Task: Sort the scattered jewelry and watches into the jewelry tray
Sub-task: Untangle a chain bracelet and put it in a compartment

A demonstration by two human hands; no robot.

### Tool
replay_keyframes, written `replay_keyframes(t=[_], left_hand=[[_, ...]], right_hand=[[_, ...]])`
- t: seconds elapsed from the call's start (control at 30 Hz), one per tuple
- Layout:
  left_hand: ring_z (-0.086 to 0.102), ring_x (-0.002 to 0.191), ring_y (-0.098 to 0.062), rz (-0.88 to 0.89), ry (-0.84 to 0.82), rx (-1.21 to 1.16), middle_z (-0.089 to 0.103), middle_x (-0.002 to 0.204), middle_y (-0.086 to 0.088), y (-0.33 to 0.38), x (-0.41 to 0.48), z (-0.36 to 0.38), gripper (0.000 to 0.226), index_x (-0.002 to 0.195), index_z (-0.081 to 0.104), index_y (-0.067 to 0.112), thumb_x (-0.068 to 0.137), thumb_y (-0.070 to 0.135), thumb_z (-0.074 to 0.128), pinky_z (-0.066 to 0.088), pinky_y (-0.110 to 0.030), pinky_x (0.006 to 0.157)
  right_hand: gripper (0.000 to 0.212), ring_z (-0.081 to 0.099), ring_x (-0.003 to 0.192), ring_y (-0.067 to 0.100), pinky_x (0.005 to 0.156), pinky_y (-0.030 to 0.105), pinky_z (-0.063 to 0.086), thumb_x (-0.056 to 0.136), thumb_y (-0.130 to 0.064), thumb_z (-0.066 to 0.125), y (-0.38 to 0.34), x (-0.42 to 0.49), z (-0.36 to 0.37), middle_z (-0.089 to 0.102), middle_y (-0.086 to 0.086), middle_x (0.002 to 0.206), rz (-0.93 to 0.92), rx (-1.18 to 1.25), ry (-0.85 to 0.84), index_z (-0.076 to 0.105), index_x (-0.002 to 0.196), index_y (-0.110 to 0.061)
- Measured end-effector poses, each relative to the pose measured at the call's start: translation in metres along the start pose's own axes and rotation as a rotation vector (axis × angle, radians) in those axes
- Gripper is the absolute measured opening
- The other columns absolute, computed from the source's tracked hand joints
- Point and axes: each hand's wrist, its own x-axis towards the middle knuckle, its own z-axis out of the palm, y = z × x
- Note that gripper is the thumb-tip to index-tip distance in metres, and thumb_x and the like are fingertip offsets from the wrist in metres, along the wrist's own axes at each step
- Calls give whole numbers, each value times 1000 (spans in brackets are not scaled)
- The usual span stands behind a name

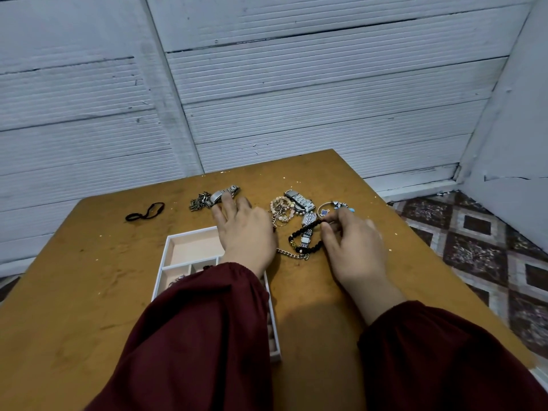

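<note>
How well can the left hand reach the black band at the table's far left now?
Probably yes. The left hand lies open by a silver watch, holding nothing, and only bare table separates it from the black band. The tray sits nearer, off that path.

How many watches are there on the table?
3. The left watch lies at the fingertips of the left hand. The far watch sits beside the pink beads. The middle watch lies under the black bead bracelet, which the right hand pinches. Hands may hide more.
</note>
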Motion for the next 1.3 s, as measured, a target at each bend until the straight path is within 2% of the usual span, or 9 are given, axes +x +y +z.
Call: replay_keyframes(t=[0.13, 0.43, 0.6, 0.7, 0.8, 0.93, 1.07, 1.17, 1.3], left_hand=[[5, 143, -40, -8, -10, 2, 32, 147, -17, 1, 2, 1, 41, 120, 60, 8, 89, 35, 60, 7, -55, 114], [16, 139, -37, -6, 68, -65, 44, 138, -12, -3, -2, 4, 29, 102, 69, 15, 82, 36, 64, 17, -49, 109], [30, 121, -30, -35, 191, -149, 58, 118, -2, -7, -1, 7, 23, 89, 73, 21, 79, 40, 64, 26, -40, 94], [34, 117, -29, -81, 210, -244, 65, 104, -2, -10, -1, 1, 22, 85, 73, 22, 81, 41, 63, 28, -39, 90], [40, 119, -31, -103, 184, -336, 68, 99, -5, -12, -1, -7, 18, 85, 70, 23, 85, 36, 58, 32, -38, 92], [57, 101, -27, -90, 212, -450, 68, 90, 0, -14, -1, -12, 15, 82, 64, 23, 87, 33, 54, 38, -38, 85], [62, 90, -24, -115, 195, -649, 68, 82, 4, -13, -2, -18, 16, 74, 57, 23, 85, 33, 60, 47, -40, 86], [64, 78, -19, -116, 168, -848, 66, 71, 9, -13, -5, -23, 17, 69, 60, 22, 83, 30, 66, 52, -41, 82], [64, 67, -16, -144, 180, -1022, 64, 63, 8, -12, -11, -29, 18, 65, 63, 23, 77, 25, 76, 56, -40, 75]], right_hand=[[7, 55, 87, 19, 78, 35, 47, 93, -19, 56, 0, 0, 1, 55, -4, 89, -56, 163, -14, 60, 98, -16], [10, 54, 86, 15, 80, 29, 44, 92, -14, 56, 1, -1, 1, 55, -3, 91, -56, 196, 35, 62, 100, -14], [11, 52, 85, 12, 78, 24, 42, 93, -15, 55, 2, -1, 1, 54, -4, 92, -50, 204, 37, 62, 102, -14], [13, 52, 84, 11, 78, 25, 43, 93, -16, 55, 3, -1, 2, 55, -5, 92, -56, 214, 40, 63, 103, -14], [14, 52, 84, 11, 79, 27, 46, 93, -16, 55, 3, -2, 2, 56, -4, 93, -69, 236, 49, 64, 104, -13], [13, 52, 81, 11, 77, 27, 46, 93, -15, 56, 2, -5, 1, 55, -6, 90, -98, 260, 66, 64, 103, -13], [12, 51, 80, 8, 74, 24, 45, 93, -15, 57, 3, -9, 1, 56, -6, 92, -127, 277, 73, 64, 102, -15], [10, 52, 79, 7, 74, 22, 44, 92, -14, 58, 3, -10, 2, 56, -6, 93, -148, 287, 86, 64, 100, -16], [9, 54, 77, 9, 74, 27, 49, 90, -14, 60, 4, -11, 4, 58, -5, 91, -156, 337, 87, 65, 98, -17]])
